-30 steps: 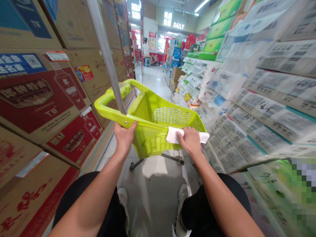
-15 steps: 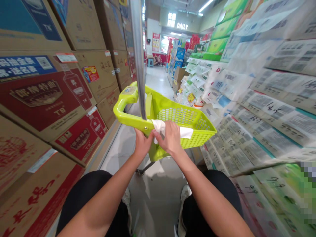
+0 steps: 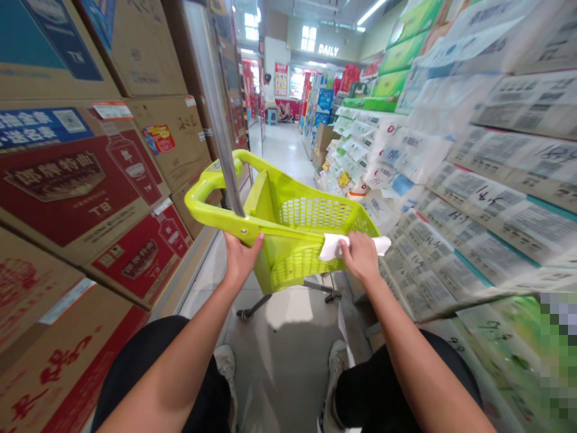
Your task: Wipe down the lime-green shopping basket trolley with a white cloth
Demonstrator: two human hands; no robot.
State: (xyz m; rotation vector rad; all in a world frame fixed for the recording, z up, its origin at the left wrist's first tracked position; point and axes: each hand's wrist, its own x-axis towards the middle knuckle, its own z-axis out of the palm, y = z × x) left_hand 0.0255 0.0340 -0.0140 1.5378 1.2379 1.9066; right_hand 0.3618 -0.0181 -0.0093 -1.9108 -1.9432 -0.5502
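Observation:
A small lime-green shopping cart [image 3: 264,252] with a perforated basket stands before me, its loop handle to the left. My left hand [image 3: 240,257] grips the cart's near side just below the handle, thumb up against the panel. Farther along, at the right end of the near rim, my right hand [image 3: 362,255] is closed over a white cloth [image 3: 332,246] and presses it on the rim. The cloth's ends stick out on both sides of the fingers. A metal pole [image 3: 211,108] rises from the cart's handle end.
Stacked cardboard cartons [image 3: 54,180] line the left side. On the right, piles of wrapped paper packs [image 3: 473,204] with handwritten prices reach close to the cart. The tiled aisle [image 3: 285,147] runs back towards a blue stool [image 3: 271,115]. Below the basket is a caster wheel [image 3: 246,314].
My right hand has slid right along the near rim with the cloth, away from my left hand. The cart and pole have shifted left in view, my left hand with them.

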